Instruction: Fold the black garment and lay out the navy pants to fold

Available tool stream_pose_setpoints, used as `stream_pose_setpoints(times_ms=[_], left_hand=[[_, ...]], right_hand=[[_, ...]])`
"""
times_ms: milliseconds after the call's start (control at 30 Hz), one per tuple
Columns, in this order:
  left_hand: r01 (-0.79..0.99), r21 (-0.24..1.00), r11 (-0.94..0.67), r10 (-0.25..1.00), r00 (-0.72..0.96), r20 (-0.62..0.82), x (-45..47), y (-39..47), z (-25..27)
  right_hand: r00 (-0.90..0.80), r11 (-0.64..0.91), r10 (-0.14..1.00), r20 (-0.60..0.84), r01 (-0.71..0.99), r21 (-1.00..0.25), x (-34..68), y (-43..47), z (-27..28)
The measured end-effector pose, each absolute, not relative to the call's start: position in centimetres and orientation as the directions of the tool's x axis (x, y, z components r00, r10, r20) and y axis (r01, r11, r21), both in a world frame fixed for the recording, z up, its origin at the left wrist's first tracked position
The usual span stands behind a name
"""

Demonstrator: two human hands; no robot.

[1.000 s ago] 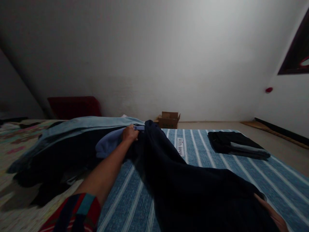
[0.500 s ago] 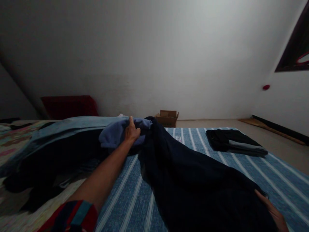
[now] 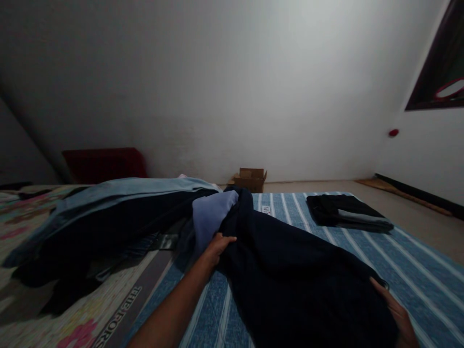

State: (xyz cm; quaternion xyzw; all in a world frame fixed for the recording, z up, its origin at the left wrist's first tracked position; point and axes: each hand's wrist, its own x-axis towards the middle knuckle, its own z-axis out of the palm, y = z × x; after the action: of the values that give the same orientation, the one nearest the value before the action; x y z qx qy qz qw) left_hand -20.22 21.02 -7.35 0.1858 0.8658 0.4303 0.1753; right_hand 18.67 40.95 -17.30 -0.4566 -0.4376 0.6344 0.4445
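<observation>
- Lying at about nine o'clock of the frame, a floral sheet (image 3: 43, 309) covered the left part of the bed, with a dark printed band (image 3: 125, 314) running across it toward the near edge.
- A heap of clothes (image 3: 108, 217) sat on that sheet, a light blue garment (image 3: 119, 191) draped over darker pieces.
- A dark red cushion (image 3: 103, 163) stood behind the heap against the wall, toward ten o'clock.
- The left hand (image 3: 219, 244), near the centre, was curled on the edge of the dark navy garment (image 3: 290, 270), its fingers closed over the cloth right where a pale blue garment (image 3: 210, 215) bunched up at twelve o'clock of it.
- A small open cardboard box (image 3: 249, 179) stood on the floor past the bed, at twelve o'clock of the pale blue garment.
- The dark navy garment stretched from the pale blue one down toward five o'clock, spread over the blue striped sheet (image 3: 416, 261).
- A folded dark garment (image 3: 346, 211) lay apart on the striped sheet, at about two o'clock of the left hand.
- The right hand (image 3: 395, 314), at the lower right, rested on the near end of the dark navy garment with fingers laid against the cloth; whether it gripped the cloth I could not tell.
- A dark window frame (image 3: 437, 79) showed at the upper right edge.
</observation>
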Motion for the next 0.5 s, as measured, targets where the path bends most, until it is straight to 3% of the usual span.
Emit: stream_pose_setpoints(times_ms=[133,300,400,500], left_hand=[[0.056,0.915,0.400,0.597,-0.774,-0.214,-18.0,21.4,-5.4],[0.099,0.978,0.184,0.817,-0.569,-0.096,-14.8,21.0,-2.4],[0.349,0.899,0.263,0.928,-0.345,-0.138,-13.2,20.1,-1.9],[0.678,0.665,0.314,0.949,-0.239,-0.206,-12.5,19.4,-1.5]], right_hand=[[-0.181,-0.218,0.966,-0.183,-0.197,-0.956,18.3,40.4,-16.6],[-0.185,-0.204,0.968,-0.170,-0.182,-0.962,18.2,40.7,-17.9],[-0.148,-0.187,0.976,-0.157,-0.216,-0.958,17.9,40.7,-18.6],[-0.144,-0.173,0.979,-0.143,-0.223,-0.959,17.5,40.4,-18.7]])
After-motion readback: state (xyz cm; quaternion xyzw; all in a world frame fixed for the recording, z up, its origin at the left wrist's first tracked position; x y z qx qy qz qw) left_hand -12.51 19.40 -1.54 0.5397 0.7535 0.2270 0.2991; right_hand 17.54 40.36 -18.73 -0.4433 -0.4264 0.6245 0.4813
